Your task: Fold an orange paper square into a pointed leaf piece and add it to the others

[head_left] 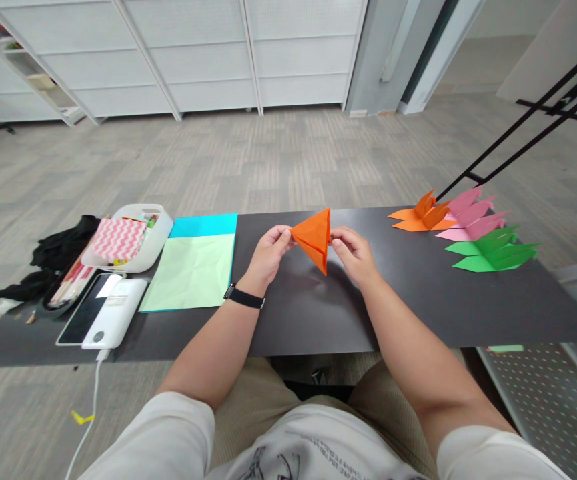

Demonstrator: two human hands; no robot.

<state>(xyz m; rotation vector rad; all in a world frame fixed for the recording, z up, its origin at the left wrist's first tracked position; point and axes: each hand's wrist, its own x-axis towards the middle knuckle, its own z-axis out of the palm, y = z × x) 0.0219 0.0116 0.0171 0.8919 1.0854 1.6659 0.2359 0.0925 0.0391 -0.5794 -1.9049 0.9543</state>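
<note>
Over the middle of the dark table, a folded piece of orange paper [313, 239], triangular in outline, is held up off the surface. My left hand [268, 257] pinches its pointed left corner between thumb and fingers. On the other side, my right hand [352, 255] has thumb and fingertips closed on the right edge of the same paper. To the left lies a stack of light green paper [193, 270] on top of blue sheets [205, 225]. Folded paper flowers stand at the right: orange [423, 215], pink [471, 217] and green [491, 252].
A white basket [157, 245] holding a pink zigzag-patterned packet [118, 238] stands on the table's left. Nearby are a white power bank [115, 313] with a cable [93, 393], a dark-screened tablet [79, 323] and black cloth [63, 247]. A black metal stand [513, 137] rises behind the right end.
</note>
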